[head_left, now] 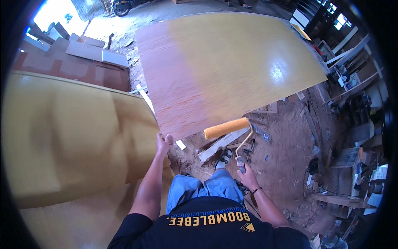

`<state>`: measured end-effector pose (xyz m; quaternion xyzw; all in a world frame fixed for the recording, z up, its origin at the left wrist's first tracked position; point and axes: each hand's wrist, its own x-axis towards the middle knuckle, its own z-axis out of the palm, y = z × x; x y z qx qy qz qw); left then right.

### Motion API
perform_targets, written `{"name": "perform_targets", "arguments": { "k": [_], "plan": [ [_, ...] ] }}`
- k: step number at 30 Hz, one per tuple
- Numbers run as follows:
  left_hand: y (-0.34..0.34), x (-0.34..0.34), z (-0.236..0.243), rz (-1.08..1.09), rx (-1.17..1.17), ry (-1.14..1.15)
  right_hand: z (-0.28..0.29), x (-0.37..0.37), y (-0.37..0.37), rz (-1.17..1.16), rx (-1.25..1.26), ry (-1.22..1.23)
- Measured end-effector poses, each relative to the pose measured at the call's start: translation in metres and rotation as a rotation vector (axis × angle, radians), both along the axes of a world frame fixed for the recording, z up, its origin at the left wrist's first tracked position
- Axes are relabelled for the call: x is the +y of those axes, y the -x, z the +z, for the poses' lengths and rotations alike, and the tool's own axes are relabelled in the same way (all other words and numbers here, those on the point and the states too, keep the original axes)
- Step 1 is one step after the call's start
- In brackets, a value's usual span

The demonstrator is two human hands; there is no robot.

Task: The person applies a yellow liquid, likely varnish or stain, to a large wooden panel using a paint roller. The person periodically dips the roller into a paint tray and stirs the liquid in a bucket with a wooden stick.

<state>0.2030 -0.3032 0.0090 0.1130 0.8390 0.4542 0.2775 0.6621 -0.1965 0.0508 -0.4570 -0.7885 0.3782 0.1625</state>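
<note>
My right hand (248, 178) is closed round the grip of a paint roller (226, 128), whose orange-yellow sleeve is level, close to the near edge of a large plywood sheet (178, 83). A bent wire frame joins sleeve and grip. At the sheet's near left corner, my left hand (164, 144) grips the edge, thumb on top; the fingers below are partly hidden. Most of the sheet has a glossy yellow coat, while a strip along its left side is bare pinkish wood.
To my left lies another yellow-coated sheet (62, 137). Wood offcuts (224, 143) lie on the dirt floor (286, 157) by my feet. Shelving with clutter (352, 83) lines the right side. Board pieces (89, 50) are stacked at the far left, and a motorcycle (122, 8) stands behind.
</note>
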Motion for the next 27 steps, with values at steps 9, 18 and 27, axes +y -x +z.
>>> {"name": "perform_targets", "arguments": {
  "k": [9, 18, 27],
  "plan": [
    [0.006, -0.080, -0.014, 0.105, -0.313, -0.184, 0.053, -0.062, 0.116, 0.060, 0.024, 0.358],
    [-0.030, -0.156, -0.045, 0.032, -0.451, -0.050, 0.035, -0.065, 0.155, -0.047, 0.092, 0.772],
    [0.023, -0.127, -0.024, 0.123, -0.295, -0.168, 0.028, -0.053, 0.162, -0.005, 0.178, 0.526]
  ]
}}
